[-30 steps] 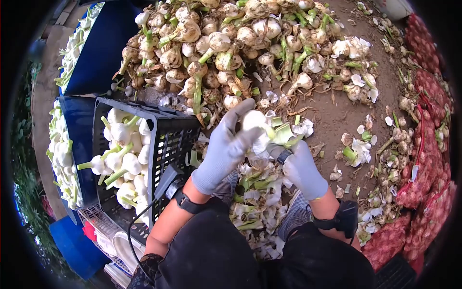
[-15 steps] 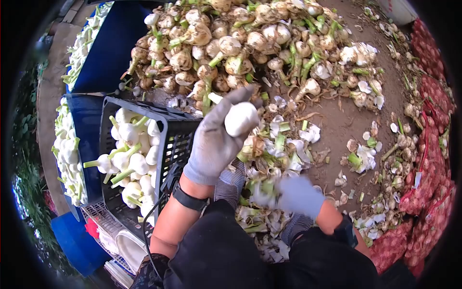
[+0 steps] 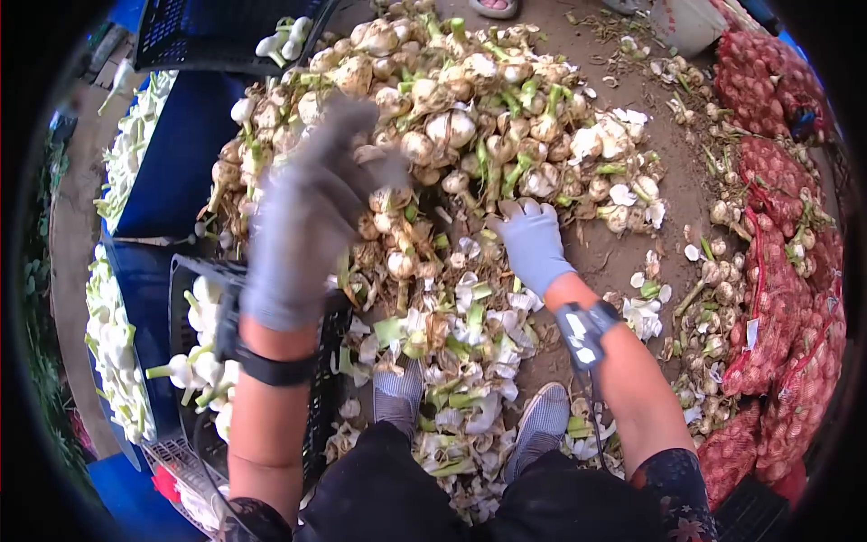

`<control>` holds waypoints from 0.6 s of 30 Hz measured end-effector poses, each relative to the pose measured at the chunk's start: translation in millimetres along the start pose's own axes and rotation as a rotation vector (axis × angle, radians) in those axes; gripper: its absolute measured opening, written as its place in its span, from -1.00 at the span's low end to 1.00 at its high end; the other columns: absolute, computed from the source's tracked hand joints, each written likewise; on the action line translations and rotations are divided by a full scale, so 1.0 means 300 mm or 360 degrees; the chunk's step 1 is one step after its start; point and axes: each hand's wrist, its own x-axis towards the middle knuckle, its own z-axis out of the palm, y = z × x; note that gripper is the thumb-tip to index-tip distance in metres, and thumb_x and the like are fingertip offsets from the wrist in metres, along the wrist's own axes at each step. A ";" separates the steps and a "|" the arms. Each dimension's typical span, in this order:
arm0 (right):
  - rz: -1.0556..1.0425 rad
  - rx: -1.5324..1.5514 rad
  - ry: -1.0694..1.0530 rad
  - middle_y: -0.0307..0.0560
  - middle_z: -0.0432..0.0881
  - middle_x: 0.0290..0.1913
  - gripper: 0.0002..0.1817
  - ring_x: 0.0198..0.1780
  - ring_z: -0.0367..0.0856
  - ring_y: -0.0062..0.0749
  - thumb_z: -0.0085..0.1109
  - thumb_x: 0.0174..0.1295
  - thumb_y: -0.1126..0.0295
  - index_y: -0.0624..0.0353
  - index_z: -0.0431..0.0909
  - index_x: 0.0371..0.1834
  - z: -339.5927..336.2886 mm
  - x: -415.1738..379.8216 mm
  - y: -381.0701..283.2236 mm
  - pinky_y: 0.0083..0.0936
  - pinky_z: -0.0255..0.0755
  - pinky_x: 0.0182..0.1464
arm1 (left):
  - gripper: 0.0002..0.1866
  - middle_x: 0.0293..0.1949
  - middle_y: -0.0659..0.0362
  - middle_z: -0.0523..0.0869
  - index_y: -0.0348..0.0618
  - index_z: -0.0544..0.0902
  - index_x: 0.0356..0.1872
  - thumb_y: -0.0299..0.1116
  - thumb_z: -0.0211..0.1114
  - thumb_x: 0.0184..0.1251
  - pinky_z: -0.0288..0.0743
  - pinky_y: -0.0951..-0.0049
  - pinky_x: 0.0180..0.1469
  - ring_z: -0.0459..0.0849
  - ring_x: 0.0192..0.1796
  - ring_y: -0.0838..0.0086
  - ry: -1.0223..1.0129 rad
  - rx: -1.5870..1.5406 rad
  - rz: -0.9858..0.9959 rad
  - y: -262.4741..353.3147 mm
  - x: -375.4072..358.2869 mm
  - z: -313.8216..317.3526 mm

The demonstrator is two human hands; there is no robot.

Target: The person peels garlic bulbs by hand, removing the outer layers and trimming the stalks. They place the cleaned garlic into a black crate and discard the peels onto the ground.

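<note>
Now the left hand [image 3: 312, 221], in which a white bulb was held half a second ago, is seen raised and blurred before the left side of the garlic pile [image 3: 452, 128]; its fingers are spread apart and nothing is seen held. The right hand [image 3: 533, 242], earlier lowered over the peelings [image 3: 488, 411], has been brought to the near edge of the pile. Its fingers are bent onto the heap, but whether a bulb is gripped cannot be told. Cleaned bulbs [image 3: 208, 370] are contained in the near crate [image 3: 334, 334], at left.
</note>
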 end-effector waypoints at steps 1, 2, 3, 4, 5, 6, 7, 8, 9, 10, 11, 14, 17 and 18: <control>-0.0015 -0.0167 0.0014 -0.19 0.64 0.02 -0.65 0.13 0.54 -0.20 0.23 0.03 0.47 -0.22 0.73 -0.12 0.029 0.010 0.025 -0.23 0.36 0.09 | -0.54 0.24 -0.02 0.54 -0.29 0.50 0.25 -0.20 0.20 0.47 0.62 0.46 0.01 0.69 -0.01 0.36 0.0660 0.1141 0.0294 -0.187 0.049 0.097; -0.0032 -0.0338 0.0020 -0.21 0.63 0.05 -0.68 0.15 0.52 -0.22 0.20 0.04 0.49 -0.20 0.74 -0.18 0.056 0.012 0.049 -0.25 0.33 0.10 | -0.51 0.25 0.02 0.52 -0.27 0.49 0.27 -0.22 0.26 0.43 0.59 0.31 0.11 0.68 -0.02 0.35 0.0767 0.1271 0.0093 -0.266 0.036 0.025; -0.0001 -0.0024 0.0376 -0.23 0.65 -0.15 -0.83 -0.02 0.53 -0.29 0.22 0.09 0.40 -0.15 0.74 -0.30 0.078 -0.005 0.061 -0.22 0.31 0.05 | -0.48 0.24 0.04 0.52 -0.26 0.46 0.31 -0.24 0.28 0.42 0.56 0.33 0.14 0.67 0.01 0.37 0.0783 0.1381 0.0022 -0.338 0.016 -0.049; 0.0323 0.0245 0.0186 -0.15 0.67 -0.19 -0.86 -0.11 0.58 -0.17 0.24 0.10 0.46 -0.05 0.72 -0.30 -0.032 -0.031 0.009 -0.20 0.38 0.00 | -0.45 0.23 0.06 0.53 -0.25 0.42 0.35 -0.27 0.31 0.40 0.53 0.34 0.18 0.65 0.05 0.39 0.0802 0.1481 -0.0063 -0.409 -0.011 -0.121; 0.0487 0.0851 0.0283 -0.14 0.68 -0.20 -0.82 -0.17 0.61 -0.19 0.21 0.13 0.52 0.02 0.70 -0.23 -0.027 -0.076 -0.018 -0.27 0.43 -0.05 | -0.40 0.22 0.09 0.54 -0.24 0.38 0.38 -0.29 0.33 0.38 0.51 0.37 0.19 0.62 0.09 0.41 0.0757 0.1696 -0.0026 -0.475 -0.041 -0.203; 0.0644 0.1455 0.0393 -0.13 0.69 -0.20 -0.79 -0.23 0.64 -0.21 0.19 0.17 0.58 0.10 0.69 -0.16 -0.024 -0.118 -0.040 -0.33 0.48 -0.11 | -0.35 0.21 0.12 0.55 -0.24 0.34 0.41 -0.31 0.36 0.35 0.50 0.40 0.19 0.59 0.14 0.42 0.0705 0.1914 0.0024 -0.522 -0.062 -0.248; 0.0766 0.2289 0.0286 -0.13 0.69 -0.22 -0.76 -0.27 0.64 -0.29 0.13 0.22 0.62 0.18 0.66 -0.07 -0.026 -0.151 -0.081 -0.41 0.49 -0.18 | -0.34 0.30 0.14 0.51 -0.29 0.37 0.38 -0.38 0.41 0.28 0.39 0.46 0.30 0.51 0.27 0.48 0.0668 0.1519 0.0056 -0.560 -0.073 -0.235; 0.0862 0.3134 0.0157 -0.13 0.70 -0.23 -0.72 -0.31 0.65 -0.37 0.07 0.27 0.65 0.27 0.62 0.02 -0.052 -0.178 -0.122 -0.49 0.50 -0.26 | -0.33 0.24 0.16 0.56 -0.26 0.39 0.37 -0.47 0.43 0.22 0.41 0.46 0.28 0.55 0.22 0.48 0.0650 0.1048 -0.0180 -0.552 -0.065 -0.165; 0.0930 0.3078 -0.0106 -0.17 0.68 -0.23 -0.68 -0.30 0.62 -0.54 -0.01 0.30 0.69 0.39 0.55 0.10 -0.105 -0.232 -0.126 -0.57 0.49 -0.28 | -0.33 0.20 0.17 0.59 -0.25 0.40 0.37 -0.52 0.41 0.20 0.45 0.47 0.24 0.58 0.17 0.49 0.0625 0.0946 -0.0241 -0.566 -0.070 -0.163; 0.0940 0.3099 -0.0117 -0.17 0.68 -0.23 -0.68 -0.30 0.62 -0.54 -0.01 0.30 0.69 0.39 0.55 0.10 -0.096 -0.254 -0.119 -0.57 0.49 -0.28 | -0.34 0.15 0.18 0.62 -0.24 0.41 0.36 -0.57 0.40 0.18 0.48 0.47 0.21 0.61 0.12 0.50 0.0611 0.0850 -0.0307 -0.577 -0.085 -0.166; 0.1043 0.2898 -0.0068 -0.12 0.69 -0.22 -0.66 -0.30 0.62 -0.51 0.00 0.29 0.67 0.35 0.56 0.12 -0.083 -0.283 -0.114 -0.54 0.49 -0.27 | -0.36 0.04 0.20 0.66 -0.23 0.43 0.33 -0.66 0.35 0.16 0.54 0.50 0.11 0.64 0.01 0.52 0.0678 0.0841 -0.0278 -0.595 -0.103 -0.187; 0.0630 0.0737 0.0112 0.05 0.67 -0.27 -0.65 -0.27 0.62 -0.38 0.13 0.26 0.51 0.12 0.60 0.13 -0.073 -0.367 -0.036 -0.41 0.54 -0.24 | -0.33 0.06 0.13 0.64 -0.28 0.41 0.33 -0.63 0.40 0.13 0.52 0.50 0.13 0.63 0.04 0.50 0.0956 0.1321 0.0147 -0.561 -0.104 -0.184; 0.0766 0.1947 0.0016 -0.03 0.66 -0.32 -0.70 -0.31 0.62 -0.45 0.15 0.31 0.37 0.18 0.61 0.08 -0.120 -0.338 -0.139 -0.49 0.52 -0.29 | -0.30 0.11 0.09 0.63 -0.29 0.46 0.29 -0.58 0.50 0.04 0.41 0.48 0.28 0.59 0.17 0.46 0.0822 0.1849 0.0221 -0.548 -0.141 -0.147; 0.0852 0.2526 -0.0031 -0.08 0.65 -0.34 -0.70 -0.34 0.61 -0.49 0.16 0.34 0.30 0.21 0.62 0.05 -0.146 -0.342 -0.165 -0.54 0.51 -0.32 | -0.31 0.12 0.11 0.63 -0.30 0.48 0.27 -0.57 0.51 0.02 0.41 0.48 0.28 0.59 0.17 0.48 0.0761 0.1897 0.0148 -0.556 -0.145 -0.130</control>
